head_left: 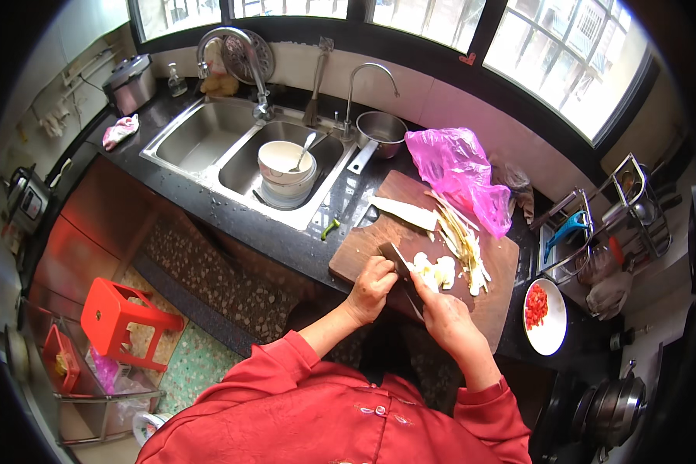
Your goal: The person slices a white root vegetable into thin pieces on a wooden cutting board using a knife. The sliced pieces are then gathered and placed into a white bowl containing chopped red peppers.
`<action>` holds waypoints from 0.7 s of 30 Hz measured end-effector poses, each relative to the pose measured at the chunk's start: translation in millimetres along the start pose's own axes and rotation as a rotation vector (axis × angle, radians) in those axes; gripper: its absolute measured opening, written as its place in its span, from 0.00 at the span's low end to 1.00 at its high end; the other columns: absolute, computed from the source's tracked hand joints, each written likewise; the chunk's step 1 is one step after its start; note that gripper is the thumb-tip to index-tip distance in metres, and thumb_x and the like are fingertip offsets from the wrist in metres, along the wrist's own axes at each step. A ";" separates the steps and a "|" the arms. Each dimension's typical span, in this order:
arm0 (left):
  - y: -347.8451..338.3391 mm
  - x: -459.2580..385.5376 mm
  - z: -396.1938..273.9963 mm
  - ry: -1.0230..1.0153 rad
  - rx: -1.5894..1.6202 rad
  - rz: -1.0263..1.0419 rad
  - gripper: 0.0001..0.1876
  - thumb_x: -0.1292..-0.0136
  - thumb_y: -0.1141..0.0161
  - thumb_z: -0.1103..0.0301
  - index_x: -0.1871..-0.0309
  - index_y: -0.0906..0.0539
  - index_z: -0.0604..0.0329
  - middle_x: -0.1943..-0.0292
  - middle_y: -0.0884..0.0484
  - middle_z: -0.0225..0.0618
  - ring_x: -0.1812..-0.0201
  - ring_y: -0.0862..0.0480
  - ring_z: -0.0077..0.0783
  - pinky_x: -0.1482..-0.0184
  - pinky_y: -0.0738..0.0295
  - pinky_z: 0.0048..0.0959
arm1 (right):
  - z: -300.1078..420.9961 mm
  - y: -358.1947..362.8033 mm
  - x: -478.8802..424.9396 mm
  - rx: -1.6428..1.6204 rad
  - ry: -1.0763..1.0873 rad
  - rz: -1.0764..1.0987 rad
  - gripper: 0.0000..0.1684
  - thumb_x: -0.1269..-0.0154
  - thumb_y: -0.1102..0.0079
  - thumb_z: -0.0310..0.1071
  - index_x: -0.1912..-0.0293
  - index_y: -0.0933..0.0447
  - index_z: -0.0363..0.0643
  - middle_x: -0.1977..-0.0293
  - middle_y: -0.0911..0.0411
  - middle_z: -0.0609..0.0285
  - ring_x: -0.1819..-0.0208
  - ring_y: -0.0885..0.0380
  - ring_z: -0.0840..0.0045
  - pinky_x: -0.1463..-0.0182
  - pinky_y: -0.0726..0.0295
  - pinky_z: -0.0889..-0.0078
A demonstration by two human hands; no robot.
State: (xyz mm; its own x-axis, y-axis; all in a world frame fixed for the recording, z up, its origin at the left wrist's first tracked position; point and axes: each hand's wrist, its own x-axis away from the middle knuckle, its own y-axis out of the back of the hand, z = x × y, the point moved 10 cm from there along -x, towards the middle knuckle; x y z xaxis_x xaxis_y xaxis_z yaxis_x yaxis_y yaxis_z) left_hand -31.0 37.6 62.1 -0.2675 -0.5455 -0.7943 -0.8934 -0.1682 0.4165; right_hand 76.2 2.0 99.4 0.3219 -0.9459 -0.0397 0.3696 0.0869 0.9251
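Note:
In my right hand (449,319) is a kitchen knife (395,259), its broad dark blade slanting across the near edge of a wooden cutting board (501,264). My left hand (373,293) is curled close against the left side of the blade; whether its fingers pinch anything is hidden. Right of the blade lies a heap of pale cut vegetable slices (435,271). Farther back on the board rests a long, peeled white vegetable piece (405,213). Thin yellowish peelings (463,243) are piled along the board's right half.
A pink plastic bag (458,174) touches the board's back edge. To the right stands a white dish (548,342) with chopped red pepper (536,307). Left are a saucepan (381,130), a green vegetable scrap (330,229) and a double sink (206,165) holding stacked bowls (284,168).

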 end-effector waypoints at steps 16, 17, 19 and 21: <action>-1.6 0.7 4.7 0.007 0.030 0.025 0.07 0.51 0.46 0.79 0.66 0.24 0.67 0.56 0.23 0.47 0.51 0.24 0.53 0.51 0.24 0.39 | 11.1 8.0 7.8 0.057 0.049 -0.030 0.36 0.40 0.52 0.19 0.31 0.39 0.46 0.70 0.22 0.43 0.66 0.20 0.51 0.63 0.23 0.51; -2.9 2.6 6.8 0.020 0.036 0.028 0.06 0.50 0.46 0.79 0.67 0.24 0.67 0.56 0.23 0.46 0.51 0.24 0.53 0.51 0.24 0.39 | 10.7 3.3 4.5 0.048 0.055 -0.038 0.36 0.40 0.52 0.19 0.31 0.39 0.46 0.70 0.22 0.43 0.66 0.20 0.50 0.63 0.23 0.51; -3.2 2.9 5.6 0.013 0.022 0.032 0.07 0.50 0.45 0.79 0.66 0.23 0.66 0.56 0.23 0.46 0.52 0.24 0.52 0.51 0.24 0.39 | 10.2 -0.1 -1.1 0.050 0.041 -0.035 0.36 0.41 0.51 0.19 0.31 0.39 0.46 0.70 0.22 0.43 0.66 0.20 0.50 0.63 0.23 0.50; -1.5 2.5 3.9 0.007 0.005 0.017 0.06 0.50 0.45 0.79 0.66 0.23 0.66 0.57 0.23 0.45 0.52 0.24 0.52 0.51 0.24 0.38 | 8.6 -2.4 -6.1 0.073 0.009 -0.008 0.37 0.41 0.51 0.19 0.31 0.39 0.46 0.70 0.22 0.42 0.66 0.20 0.50 0.63 0.23 0.50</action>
State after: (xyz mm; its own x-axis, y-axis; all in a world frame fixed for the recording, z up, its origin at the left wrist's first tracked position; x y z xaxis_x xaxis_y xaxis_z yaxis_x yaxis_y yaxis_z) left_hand -31.7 39.8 57.8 -0.2800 -0.5538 -0.7841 -0.8905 -0.1552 0.4277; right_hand 65.9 5.0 100.7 0.3271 -0.9437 -0.0503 0.3079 0.0561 0.9498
